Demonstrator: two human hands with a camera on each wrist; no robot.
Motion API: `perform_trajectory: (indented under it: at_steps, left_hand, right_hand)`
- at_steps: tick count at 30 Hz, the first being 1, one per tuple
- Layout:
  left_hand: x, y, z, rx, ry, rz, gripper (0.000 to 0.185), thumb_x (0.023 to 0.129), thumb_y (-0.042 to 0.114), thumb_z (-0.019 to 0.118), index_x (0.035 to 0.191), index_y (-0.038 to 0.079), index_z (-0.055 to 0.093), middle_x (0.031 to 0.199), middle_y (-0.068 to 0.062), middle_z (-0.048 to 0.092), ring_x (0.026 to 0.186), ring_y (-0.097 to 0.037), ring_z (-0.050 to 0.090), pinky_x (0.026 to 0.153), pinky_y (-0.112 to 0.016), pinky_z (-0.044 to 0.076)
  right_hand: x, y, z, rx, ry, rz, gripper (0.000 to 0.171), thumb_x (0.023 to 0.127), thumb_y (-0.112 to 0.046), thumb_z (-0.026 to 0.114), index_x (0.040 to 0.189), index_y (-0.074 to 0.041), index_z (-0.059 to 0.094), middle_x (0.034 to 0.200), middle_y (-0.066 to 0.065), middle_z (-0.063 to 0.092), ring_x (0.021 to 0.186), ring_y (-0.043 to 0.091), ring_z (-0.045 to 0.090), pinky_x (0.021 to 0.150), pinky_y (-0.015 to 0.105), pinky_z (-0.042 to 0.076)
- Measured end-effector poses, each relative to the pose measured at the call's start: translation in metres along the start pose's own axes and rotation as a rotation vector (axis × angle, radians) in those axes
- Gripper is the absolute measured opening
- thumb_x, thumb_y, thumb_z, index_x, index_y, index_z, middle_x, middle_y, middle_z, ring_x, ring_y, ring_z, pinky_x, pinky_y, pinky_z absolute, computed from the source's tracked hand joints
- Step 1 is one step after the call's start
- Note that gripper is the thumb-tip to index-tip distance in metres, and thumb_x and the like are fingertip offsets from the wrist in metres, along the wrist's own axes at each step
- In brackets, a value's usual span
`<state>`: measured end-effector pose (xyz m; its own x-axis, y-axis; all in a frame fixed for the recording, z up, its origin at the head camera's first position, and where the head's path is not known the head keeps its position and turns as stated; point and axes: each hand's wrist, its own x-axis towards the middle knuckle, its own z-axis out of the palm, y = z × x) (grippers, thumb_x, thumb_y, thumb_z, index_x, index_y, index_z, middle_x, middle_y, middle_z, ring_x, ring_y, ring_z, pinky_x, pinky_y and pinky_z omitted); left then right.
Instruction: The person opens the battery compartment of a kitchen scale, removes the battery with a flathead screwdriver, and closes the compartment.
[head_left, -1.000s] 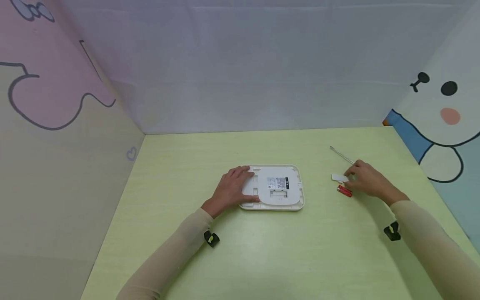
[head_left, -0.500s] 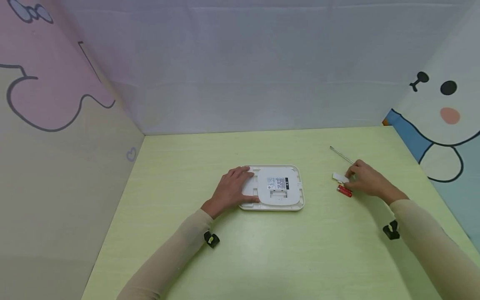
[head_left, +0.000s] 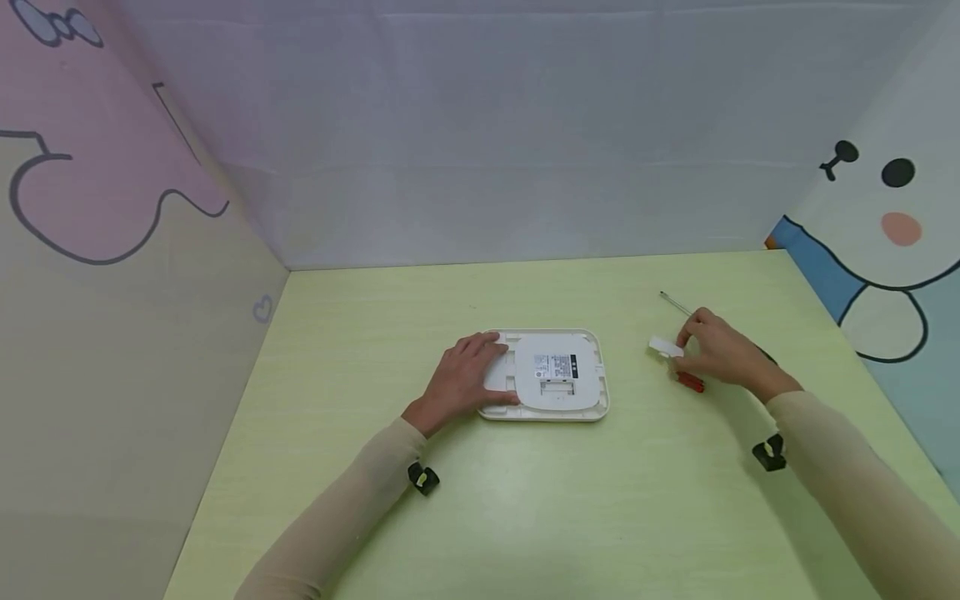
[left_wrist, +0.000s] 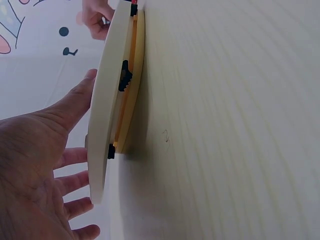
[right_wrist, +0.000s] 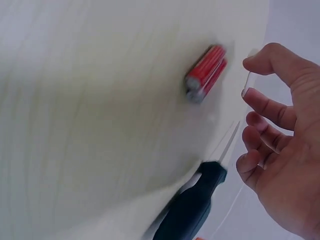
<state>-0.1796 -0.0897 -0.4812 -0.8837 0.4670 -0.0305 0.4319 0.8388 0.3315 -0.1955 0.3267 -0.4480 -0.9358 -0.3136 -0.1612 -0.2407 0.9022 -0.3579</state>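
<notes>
A flat white device (head_left: 592, 367), perhaps a kitchen scale, lies underside up with its label and uncovered battery compartment (head_left: 557, 389) showing. My left hand (head_left: 467, 371) rests on its left end, fingers and thumb spread and fairly straight. To the right of it, my right hand (head_left: 716, 354) pinches a small white battery cover (head_left: 664, 346) between thumb and forefinger, just off the table. Below that hand two red batteries (right_wrist: 206, 72) lie side by side, partly hidden in the head view. The cover shows only edge-on in the right wrist view.
A screwdriver (right_wrist: 190, 205) with a dark handle lies by the right hand; its thin shaft (head_left: 675, 303) points to the back left. The pale table (head_left: 375, 317) meets a white wall at the back and printed walls at both sides.
The right hand has moved a little to the left and up with the battery cover, away from the batteries. My left hand and the white device have stayed in place.
</notes>
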Motion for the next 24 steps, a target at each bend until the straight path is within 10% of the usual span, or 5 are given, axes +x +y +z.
perform_trajectory:
  at_steps: [24]
  left_hand:
    - [0.001, -0.002, 0.003, 0.002, 0.001, 0.001, 0.088, 0.072, 0.071, 0.07, 0.143, 0.023, 0.048, 0.156, 0.002, 0.034, 0.143, -0.026, 0.031, 0.112, -0.048, 0.033]
  right_hand:
    - [0.016, -0.129, 0.034, -0.027, -0.027, -0.277, 0.021, 0.077, -0.03, 0.075, 0.088, -0.018, 0.062, 0.112, 0.001, 0.05, 0.091, 0.017, 0.047, 0.065, 0.028, 0.041]
